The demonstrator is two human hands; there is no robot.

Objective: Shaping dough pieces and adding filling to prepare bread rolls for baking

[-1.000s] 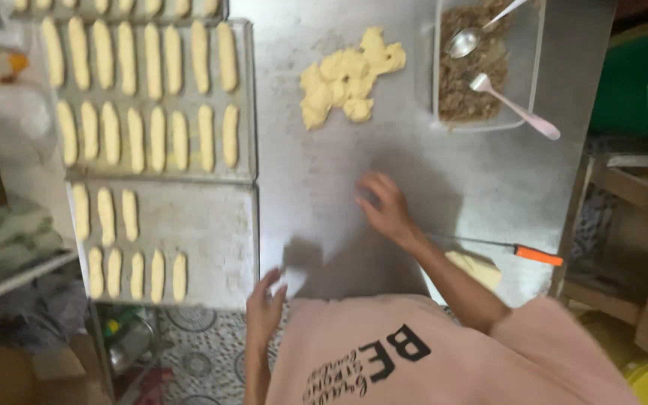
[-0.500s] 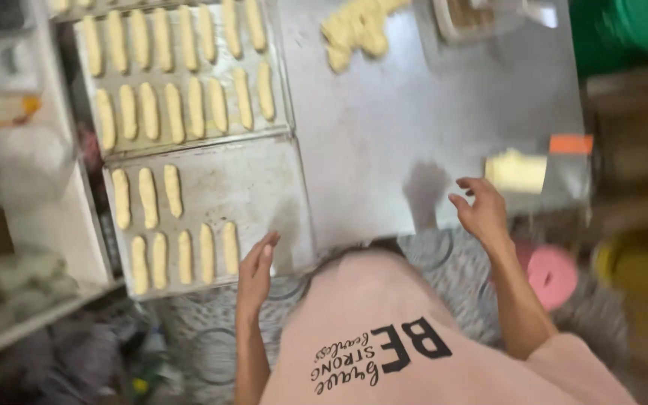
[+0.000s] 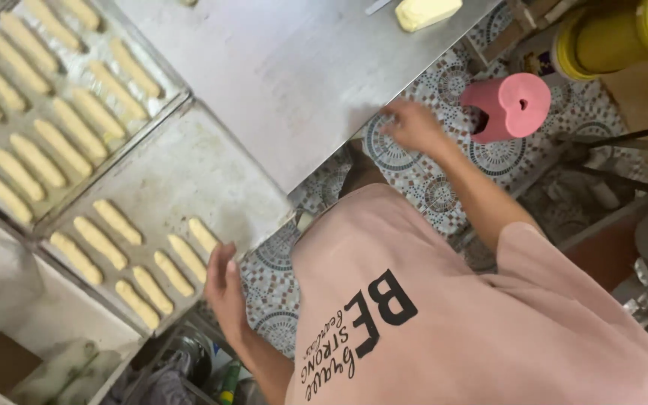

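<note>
The left hand (image 3: 225, 289) rests with its fingers loosely spread and holding nothing, its fingertips touching the near edge of the shallow grey metal baking tray (image 3: 189, 169), just beside the nearest of the pale, finger-shaped rolls of raw dough (image 3: 202, 235). These rolls lie in two short rows along the tray's near side; the rest of the tray is bare metal. A second, fuller tray of dough rolls (image 3: 54, 112) sits touching the first along its far edge.

The right hand (image 3: 414, 126) is open and empty, blurred, hovering at the near edge of the bare stainless steel worktop (image 3: 294, 75), partly over the patterned tile floor (image 3: 406, 169). The worktop between the trays and this hand is free of things. A pale yellow block of dough (image 3: 427, 11) lies at the worktop's far right edge, well apart from both hands. A pink plastic stool (image 3: 508, 109) stands on the floor near the right hand, with a yellow bucket (image 3: 616, 37) beyond it.
</note>
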